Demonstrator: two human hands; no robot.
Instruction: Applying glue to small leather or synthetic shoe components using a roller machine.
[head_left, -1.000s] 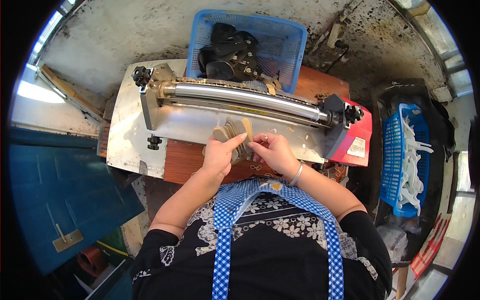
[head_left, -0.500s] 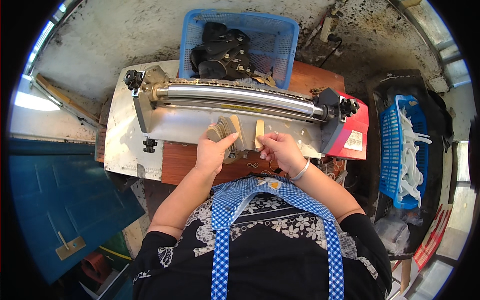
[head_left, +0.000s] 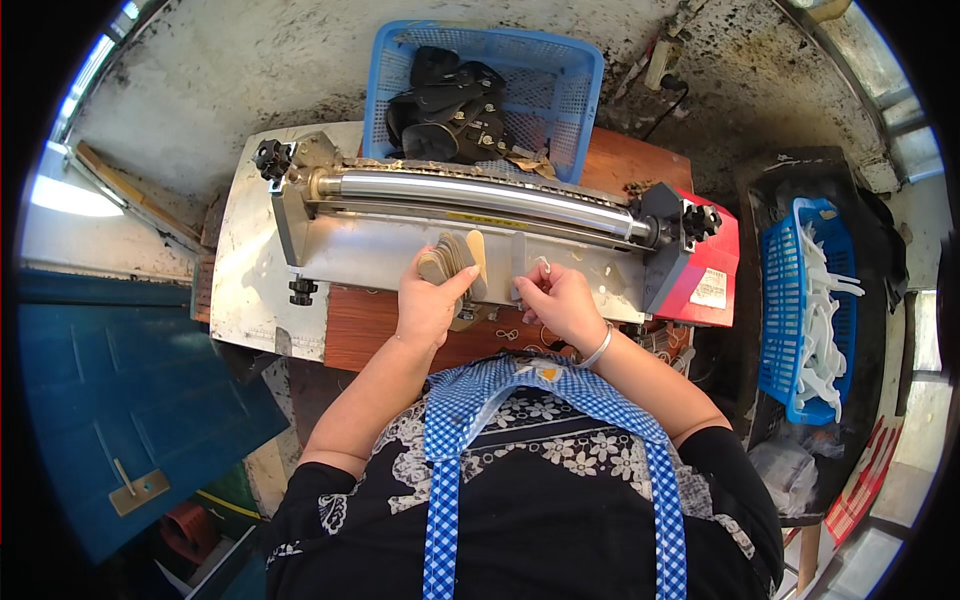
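Currently, the left hand and the right hand are positioned side by side above the near edge of a roller machine, apart from each other with a narrow gap between. Viewed from within the room, the forearms converge toward the middle in front of the body, elbows bent and set outward.

Left side: the wrist is nearly in line with the forearm. The thumb extends along the near side of a stack of flat pieces; the fingers wrap around the far side and are mostly hidden. The grip is closed on the stack. The pieces are slightly fanned, rounded ends directed away from the body, with one tan piece outermost on the right.

Right side: the forearm angles inward, a silver bracelet at the wrist. The thumb and fingertips are pinched together at the lower end of a grey strip; the remaining fingers curl toward the palm. The strip points away from the body, near the tan piece and separate from it.

Location: stack and strip are both over the machine's metal plate, on the near side of the roller. Contact between strip and plate cannot be determined. The brown worktop shows below the plate.
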